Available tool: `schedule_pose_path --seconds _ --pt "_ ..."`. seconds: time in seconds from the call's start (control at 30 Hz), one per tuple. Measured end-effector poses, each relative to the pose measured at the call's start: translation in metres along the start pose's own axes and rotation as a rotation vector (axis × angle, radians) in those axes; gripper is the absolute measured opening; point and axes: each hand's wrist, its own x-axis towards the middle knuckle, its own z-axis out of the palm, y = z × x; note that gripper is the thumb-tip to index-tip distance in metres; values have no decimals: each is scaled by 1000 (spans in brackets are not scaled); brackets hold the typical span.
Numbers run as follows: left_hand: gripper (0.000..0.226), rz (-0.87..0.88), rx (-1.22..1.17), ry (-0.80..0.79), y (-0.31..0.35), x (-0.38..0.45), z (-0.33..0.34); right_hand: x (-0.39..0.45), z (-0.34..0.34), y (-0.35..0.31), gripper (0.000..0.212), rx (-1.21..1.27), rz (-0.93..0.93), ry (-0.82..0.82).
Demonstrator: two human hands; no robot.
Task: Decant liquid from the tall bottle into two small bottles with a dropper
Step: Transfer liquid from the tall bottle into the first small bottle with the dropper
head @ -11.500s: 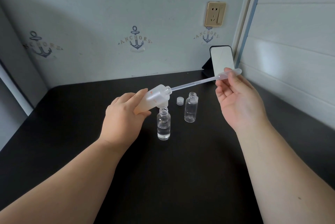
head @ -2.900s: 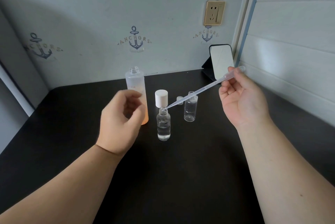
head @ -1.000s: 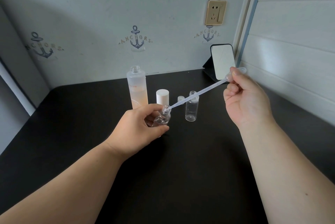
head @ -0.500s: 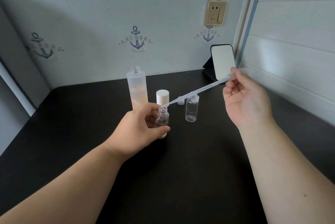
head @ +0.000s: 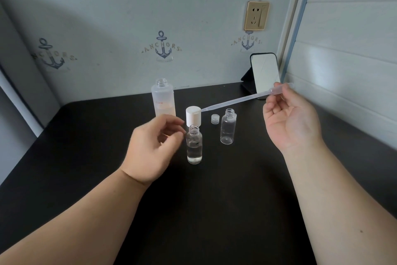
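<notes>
**Black surface, four small things clustered near the back wall**

Black and matte, the surface [head: 214, 211] runs to a rounded back-left corner and meets the pale wall behind and the panelled wall on the right. A broad bare stretch lies in front of the near small bottle [head: 194, 145], between the two forearms.

That near small bottle stands upright, uncapped, with clear liquid partway up. Just behind it stands a white cap [head: 193, 116]. Behind and left of it is the tall bottle [head: 163, 99], upright and open, pale liquid low inside. To its right, apart from it, stands the second small bottle [head: 228, 126], uncapped and looking empty, with a small clear cap [head: 214, 119] just to that bottle's left. Far behind and to the right of the near small bottle, a small mirror [head: 265, 74] leans at the wall corner, under a gold wall socket [head: 256, 15].

The left hand [head: 153, 149] hovers just left of the near small bottle, fingers [head: 171, 124] loosely curled and holding nothing; whether they touch the neck cannot be told. The right hand [head: 290, 120] is raised to the right, palm toward the camera, pinching the bulb end of the dropper [head: 236, 100]. The dropper slants down to the left over the second small bottle, its tip in the air by the white cap's top edge, above and behind the near small bottle.
</notes>
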Motion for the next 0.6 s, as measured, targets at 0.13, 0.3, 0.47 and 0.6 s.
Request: schedule_pose_path --seconds 0.13,0.3,0.47,0.6 --pt "19 -32 51 299 -1 3 -3 -1 1 1 23 -4 3 -3" --pt "44 -203 68 318 -9 15 -2 -1 1 1 21 6 19 4" --pt "64 -261 47 195 -19 20 1 0 0 4 21 -6 24 8" --pt "63 -274 148 161 -22 24 3 1 0 5 20 -10 24 0"
